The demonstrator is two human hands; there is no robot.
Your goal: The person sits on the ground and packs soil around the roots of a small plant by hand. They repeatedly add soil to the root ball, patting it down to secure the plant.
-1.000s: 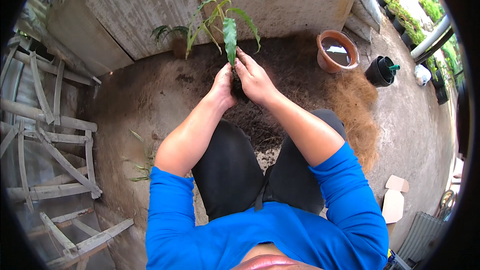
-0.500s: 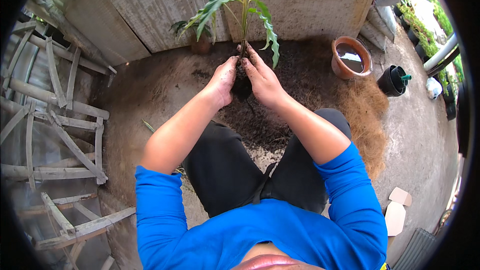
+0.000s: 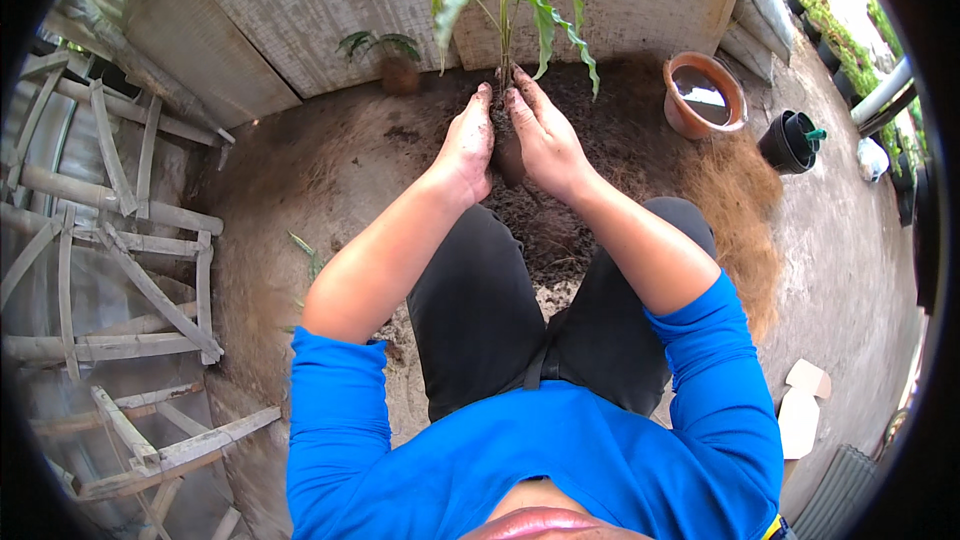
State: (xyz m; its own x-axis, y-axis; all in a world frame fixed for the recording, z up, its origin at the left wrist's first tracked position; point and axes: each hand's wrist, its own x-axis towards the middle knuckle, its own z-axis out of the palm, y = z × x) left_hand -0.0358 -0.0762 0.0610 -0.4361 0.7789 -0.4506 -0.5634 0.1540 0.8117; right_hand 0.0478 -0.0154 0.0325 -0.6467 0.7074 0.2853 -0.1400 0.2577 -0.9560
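A leafy green plant (image 3: pixel 505 35) with wavy-edged leaves and several upright stems stands between my two hands. My left hand (image 3: pixel 466 147) cups the dark, soil-covered root ball (image 3: pixel 508 155) from the left, fingers pointing up. Against its other side presses my right hand (image 3: pixel 548 143), its fingertips near the base of the stems. Soil clings to the fingers of both hands. The palms and part of the root ball are hidden. Below the hands, loose dark soil (image 3: pixel 555 235) lies spread on the ground between my knees.
A terracotta pot (image 3: pixel 675 118) with what looks like water in it stands at the far right, beside nested black pots (image 3: pixel 785 148) and brown fibre (image 3: pixel 745 240). A small plant (image 3: pixel 400 76) sits by the wall. Wooden frames (image 3: pixel 135 240) line the left; pale flat pieces (image 3: pixel 798 420) lie lower right.
My hands have shifted a little to the right with the plant between them. Its leaves have swung right, leaving the small plant by the wall in plainer view. The whole view has moved slightly.
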